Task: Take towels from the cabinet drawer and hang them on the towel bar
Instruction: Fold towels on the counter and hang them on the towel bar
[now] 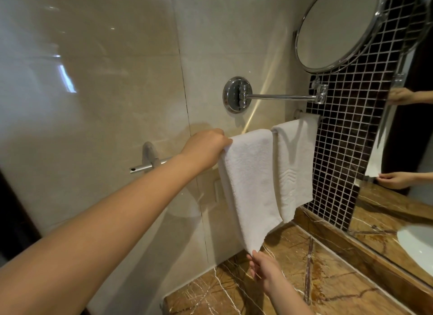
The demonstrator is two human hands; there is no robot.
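The towel bar (150, 166) carries 2 towels. The farther towel (295, 160) looks settled. The left hand (206, 148) grips the nearer towel (248, 178) at its top and the right hand (264, 268) pinches its bottom corner. Whether more remain cannot be told.

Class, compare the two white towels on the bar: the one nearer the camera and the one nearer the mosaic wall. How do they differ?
The near towel is held by the left hand at the towel bar and the right hand at its bottom corner; the far towel hangs untouched.
The far towel shows a wavy woven band; the near towel looks plain.
Both are white and draped over the bar.
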